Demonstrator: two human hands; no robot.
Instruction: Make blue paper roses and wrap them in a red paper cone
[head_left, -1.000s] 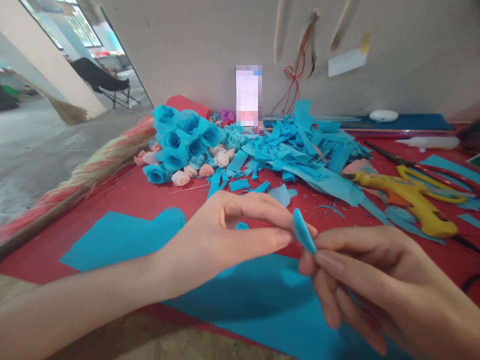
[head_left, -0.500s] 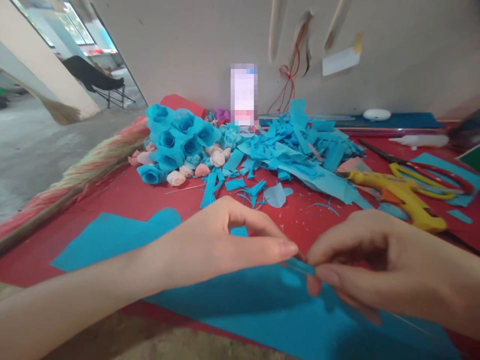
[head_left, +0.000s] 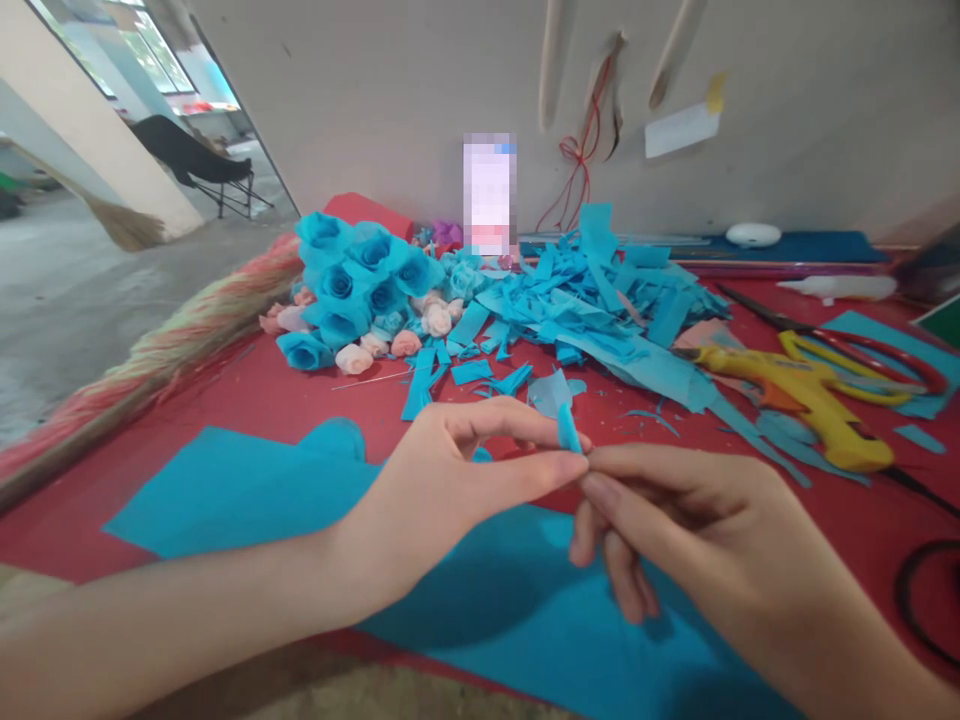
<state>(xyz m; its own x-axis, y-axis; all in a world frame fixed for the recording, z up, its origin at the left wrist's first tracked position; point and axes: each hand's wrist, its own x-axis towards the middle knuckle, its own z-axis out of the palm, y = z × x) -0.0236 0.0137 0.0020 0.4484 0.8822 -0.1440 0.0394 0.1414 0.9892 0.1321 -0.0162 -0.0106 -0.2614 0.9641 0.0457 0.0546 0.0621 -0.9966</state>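
My left hand [head_left: 465,470] pinches a small curled strip of blue paper [head_left: 568,430] between thumb and forefinger; its end sticks up above the fingertips. Right beside it, my right hand [head_left: 667,530] has thumb and forefinger pressed together, touching the left fingertips near the strip's lower end. What lies between those right fingertips is hidden; its other fingers curl below. Under both hands a large blue paper sheet [head_left: 510,600] covers the front of the red table [head_left: 247,395].
Blue paper flowers [head_left: 337,285] and small pale roses [head_left: 352,358] sit at the back left. Behind my hands lies a heap of blue scraps [head_left: 600,290]. On the right are a yellow glue gun [head_left: 817,400], scissors [head_left: 862,360] and a white bottle [head_left: 836,287]. A phone [head_left: 489,195] stands upright behind.
The blue strip, earlier stretched low between my hands, now stands up at the left fingertips. My right hand has moved left and up against the left; a thin wire by it no longer shows.
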